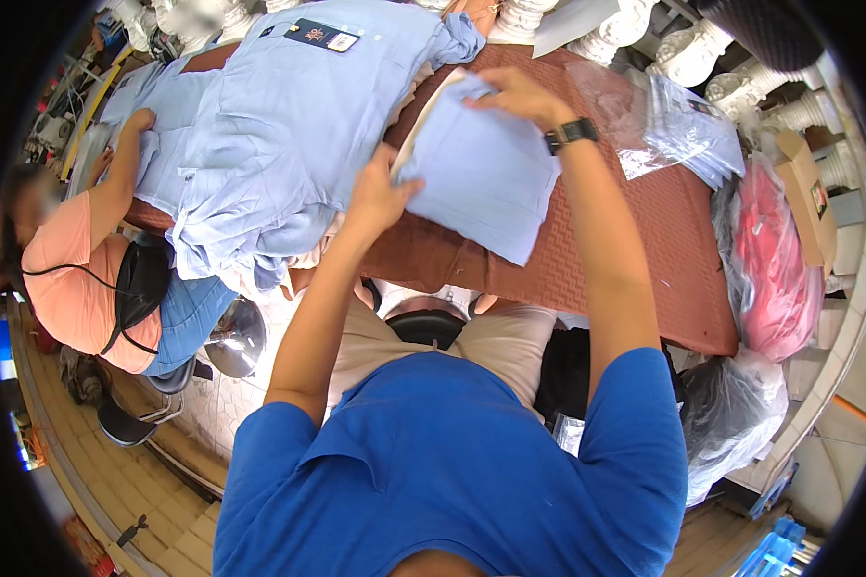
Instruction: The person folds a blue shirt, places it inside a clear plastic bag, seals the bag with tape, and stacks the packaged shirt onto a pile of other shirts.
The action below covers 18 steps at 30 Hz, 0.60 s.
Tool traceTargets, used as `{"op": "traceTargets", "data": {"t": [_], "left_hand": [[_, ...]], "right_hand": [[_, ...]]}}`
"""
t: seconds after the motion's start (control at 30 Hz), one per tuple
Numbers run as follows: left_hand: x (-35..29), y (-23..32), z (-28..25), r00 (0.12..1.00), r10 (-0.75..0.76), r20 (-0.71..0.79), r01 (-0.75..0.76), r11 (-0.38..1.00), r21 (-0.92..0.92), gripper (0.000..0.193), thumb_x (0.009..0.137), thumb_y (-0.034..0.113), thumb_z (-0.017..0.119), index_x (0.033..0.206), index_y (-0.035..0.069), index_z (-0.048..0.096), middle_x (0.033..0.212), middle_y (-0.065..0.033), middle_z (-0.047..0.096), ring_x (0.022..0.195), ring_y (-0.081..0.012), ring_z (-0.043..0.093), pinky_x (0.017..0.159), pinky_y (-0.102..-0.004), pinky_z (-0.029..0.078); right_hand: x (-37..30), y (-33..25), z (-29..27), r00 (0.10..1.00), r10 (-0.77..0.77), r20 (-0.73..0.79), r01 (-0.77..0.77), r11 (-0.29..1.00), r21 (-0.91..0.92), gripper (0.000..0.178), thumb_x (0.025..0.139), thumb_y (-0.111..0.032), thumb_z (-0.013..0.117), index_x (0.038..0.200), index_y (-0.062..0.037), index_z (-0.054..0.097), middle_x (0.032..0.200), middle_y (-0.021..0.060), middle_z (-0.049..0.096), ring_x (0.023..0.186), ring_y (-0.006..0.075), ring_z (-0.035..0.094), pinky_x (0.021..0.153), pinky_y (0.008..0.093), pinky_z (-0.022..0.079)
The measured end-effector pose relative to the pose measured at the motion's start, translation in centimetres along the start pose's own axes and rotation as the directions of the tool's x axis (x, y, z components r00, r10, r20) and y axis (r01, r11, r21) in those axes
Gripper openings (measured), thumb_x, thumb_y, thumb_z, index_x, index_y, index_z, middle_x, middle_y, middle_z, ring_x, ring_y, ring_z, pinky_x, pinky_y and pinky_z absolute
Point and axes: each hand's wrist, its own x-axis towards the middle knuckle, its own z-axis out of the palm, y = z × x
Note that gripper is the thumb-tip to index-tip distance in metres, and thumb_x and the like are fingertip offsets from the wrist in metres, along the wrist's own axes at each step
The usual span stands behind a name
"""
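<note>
A light blue folded shirt (481, 168) lies slantwise over the brown table cover in front of me, with a cream strip showing along its left edge. My left hand (383, 192) grips that left edge, its thumb toward the cloth. At the top edge my right hand (522, 98), with a black watch on the wrist, holds the same shirt between thumb and fingers. Left of it lies a heap of unfolded light blue shirts (279, 125), the top one bearing a dark tag (322, 36).
At the left a co-worker in a peach top (77, 245) handles blue cloth. Shirts in clear plastic (688, 125) lie at the table's right. Beyond them are a red bagged bundle (779, 260) and a cardboard box (803, 197). White balusters (693, 48) line the far side.
</note>
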Motion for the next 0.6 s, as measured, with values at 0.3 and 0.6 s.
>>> {"op": "traceTargets", "data": {"t": [0.3, 0.6], "left_hand": [[6.7, 12.6, -0.3, 0.576, 0.785, -0.227, -0.747, 0.618, 0.243, 0.028, 0.076, -0.008, 0.067, 0.102, 0.003, 0.064, 0.095, -0.0129, 0.057, 0.096, -0.0326, 0.059, 0.079, -0.0395, 0.049], [-3.0, -1.1, 7.6, 0.796, 0.530, 0.293, -0.579, 0.808, 0.111, 0.043, 0.073, -0.014, 0.055, 0.111, 0.003, 0.063, 0.108, -0.0147, 0.054, 0.105, -0.0361, 0.055, 0.093, -0.0435, 0.045]], "right_hand": [[-15.2, -5.7, -9.1, 0.851, -0.161, -0.499, 0.212, 0.976, 0.047, 0.024, 0.090, 0.002, 0.070, 0.112, -0.0073, 0.069, 0.101, 0.0023, 0.073, 0.096, 0.0125, 0.068, 0.087, 0.0313, 0.053], [-27.1, 0.8, 8.3, 0.920, -0.115, -0.374, -0.034, 0.929, -0.369, 0.044, 0.068, 0.018, 0.052, 0.104, -0.0048, 0.063, 0.113, 0.0141, 0.056, 0.107, 0.0369, 0.052, 0.093, 0.0437, 0.044]]}}
